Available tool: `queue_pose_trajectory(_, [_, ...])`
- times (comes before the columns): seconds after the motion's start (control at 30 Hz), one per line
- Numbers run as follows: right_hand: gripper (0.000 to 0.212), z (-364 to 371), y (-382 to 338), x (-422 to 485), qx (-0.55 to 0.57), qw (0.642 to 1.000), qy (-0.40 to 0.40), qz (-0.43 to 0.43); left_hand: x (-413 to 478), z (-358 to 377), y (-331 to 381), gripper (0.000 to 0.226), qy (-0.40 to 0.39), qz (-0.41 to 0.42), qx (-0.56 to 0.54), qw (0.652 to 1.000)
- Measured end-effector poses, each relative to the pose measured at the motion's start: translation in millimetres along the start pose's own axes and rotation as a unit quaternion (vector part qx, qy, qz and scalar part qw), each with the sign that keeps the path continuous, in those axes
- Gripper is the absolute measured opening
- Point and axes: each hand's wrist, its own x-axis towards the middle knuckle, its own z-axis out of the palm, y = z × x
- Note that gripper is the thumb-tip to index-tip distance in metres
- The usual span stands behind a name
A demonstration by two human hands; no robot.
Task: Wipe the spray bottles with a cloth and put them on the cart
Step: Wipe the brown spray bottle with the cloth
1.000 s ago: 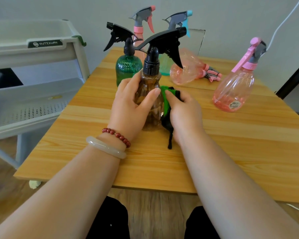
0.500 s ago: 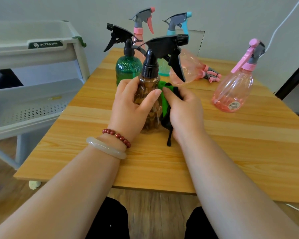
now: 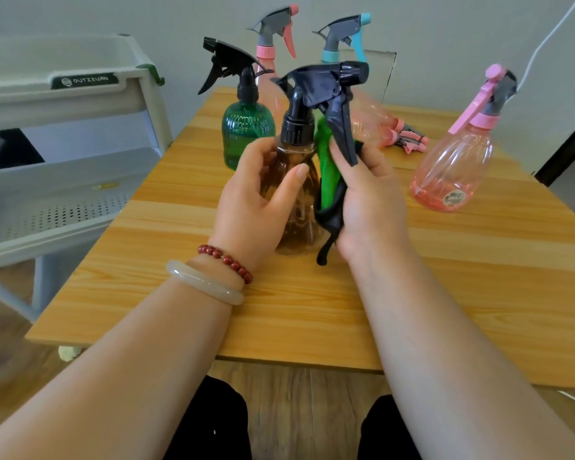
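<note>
brown bottle [image 3: 300, 227] held, green cloth [image 3: 327, 175] against it

Bright, soft, even light all over the tabletop [image 3: 462, 277]; just faint fuzzy shadows below the left hand [image 3: 253, 204] and right hand [image 3: 369, 197]. Wide-angle bend shows at the edges, and the cart [image 3: 80, 111] left of the hands bows. Everything's slightly smeary, fine detail mushy.

Head camera looks forward and down, close over the table [image 3: 478, 293].

Left wrist — red bead bracelet [image 3: 226, 261] beside a pale smooth bangle [image 3: 204, 286]; black trousers [image 3: 218, 423].
</note>
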Motion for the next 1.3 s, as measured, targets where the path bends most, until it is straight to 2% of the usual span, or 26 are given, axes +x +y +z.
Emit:
queue_pose_trajectory(0.07, [0.015,1,-1,-1,0.016,1.000,-0.004,-0.012,-1,0,2,0.028,-0.004,0.009,-0.003,1.000])
queue_pose_trajectory(0.23, [0.024,-7,6,3,-0.115,0.993,0.017,0.006,-2,-1,3,0.027,-0.001,0.023,-0.007,1.000])
queue_pose_trajectory(0.33, [0.019,-4,4,2,-0.034,0.999,0.015,-0.001,0,1,-2,0.025,-0.001,0.034,0.011,0.999])
queue_pose_trajectory(0.4, [0.014,-1,3,2,0.050,0.999,-0.004,-0.017,0,2,-5,0.038,-0.001,0.032,0.015,0.999])
queue_pose_trajectory(0.43, [0.013,-1,3,1,0.057,0.998,-0.013,-0.024,0,1,-5,0.039,-0.002,0.031,0.014,0.999])
queue_pose_trajectory(0.53, [0.013,-4,5,2,-0.040,0.999,-0.020,-0.026,-1,-1,-4,0.027,-0.003,0.032,0.010,0.999])
queue_pose_trajectory(0.63, [0.012,-9,5,2,-0.102,0.995,-0.003,0.007,-1,-2,-2,0.035,-0.002,0.029,-0.006,1.000])
queue_pose_trajectory(0.7, [0.010,-8,4,2,-0.072,0.997,-0.004,0.019,-1,-1,-1,0.040,-0.003,0.034,-0.017,0.999])
queue_pose_trajectory(0.8, [0.014,-3,2,0,0.053,0.998,-0.030,0.013,-1,-1,-1,0.034,-0.009,0.035,-0.024,0.999])
queue_pose_trajectory(0.83, [0.015,-3,1,0,0.064,0.997,-0.039,0.008,-1,-1,-1,0.033,-0.008,0.034,-0.025,0.999])
queue_pose_trajectory(1.0, [0.010,-10,1,3,-0.087,0.995,-0.006,0.043,-2,-1,-1,0.034,-0.005,0.031,-0.021,0.999])
queue_pose_trajectory(1.07, [0.010,-10,0,4,-0.104,0.993,0.009,0.049,-2,-1,0,0.036,-0.007,0.032,-0.024,0.999])
queue_pose_trajectory(1.2, [0.011,-6,-1,0,0.052,0.997,-0.047,0.017,-2,0,1,0.036,-0.022,0.040,-0.028,0.999])
queue_pose_trajectory(1.27, [0.011,-5,-1,1,0.068,0.996,-0.062,0.007,-1,0,-1,0.033,-0.014,0.041,-0.004,0.999])
queue_pose_trajectory(1.3, [0.011,-6,0,2,0.041,0.997,-0.058,0.006,0,0,-3,0.034,-0.009,0.038,0.006,0.999])
